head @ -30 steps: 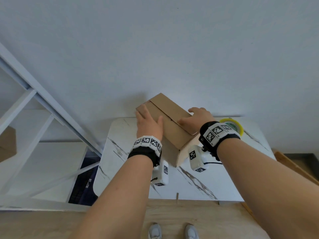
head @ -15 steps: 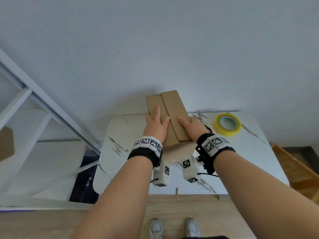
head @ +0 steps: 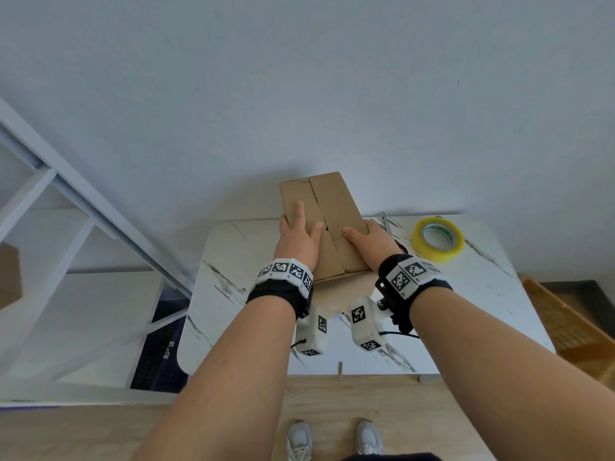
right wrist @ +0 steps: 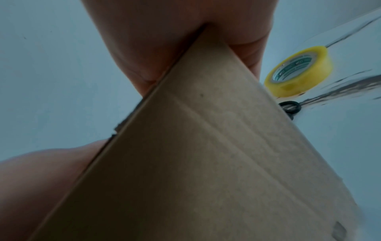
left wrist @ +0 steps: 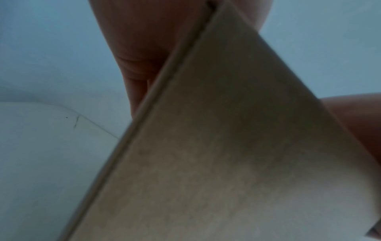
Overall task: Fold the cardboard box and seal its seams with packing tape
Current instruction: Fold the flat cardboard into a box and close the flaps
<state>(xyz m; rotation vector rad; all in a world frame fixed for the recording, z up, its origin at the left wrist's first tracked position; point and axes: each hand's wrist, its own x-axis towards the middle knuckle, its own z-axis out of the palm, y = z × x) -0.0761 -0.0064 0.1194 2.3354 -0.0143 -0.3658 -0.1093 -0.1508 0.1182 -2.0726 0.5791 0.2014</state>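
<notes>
A brown cardboard box (head: 332, 207) stands on the white marble table (head: 239, 261), long side pointing away from me. Its two top flaps are folded down and meet in a seam along the middle. My left hand (head: 298, 236) holds the box's near left part, one finger and the thumb lying on the left flap. My right hand (head: 367, 239) grips the near right edge, thumb on the right flap, fingers hidden down the side. Both wrist views are filled by the box (left wrist: 206, 154) (right wrist: 206, 154). A yellow roll of packing tape (head: 437, 239) (right wrist: 299, 71) lies right of the box.
Scissors with black handles (right wrist: 289, 106) lie between the box and the tape. A loose cardboard flap (head: 346, 291) hangs at the box's near end. A white shelf frame (head: 83, 227) stands to the left, an orange crate (head: 572, 327) on the floor to the right.
The box has turned from lying diagonally to pointing straight away from me. Both hands have moved with it to its near end, thumbs now close to the seam.
</notes>
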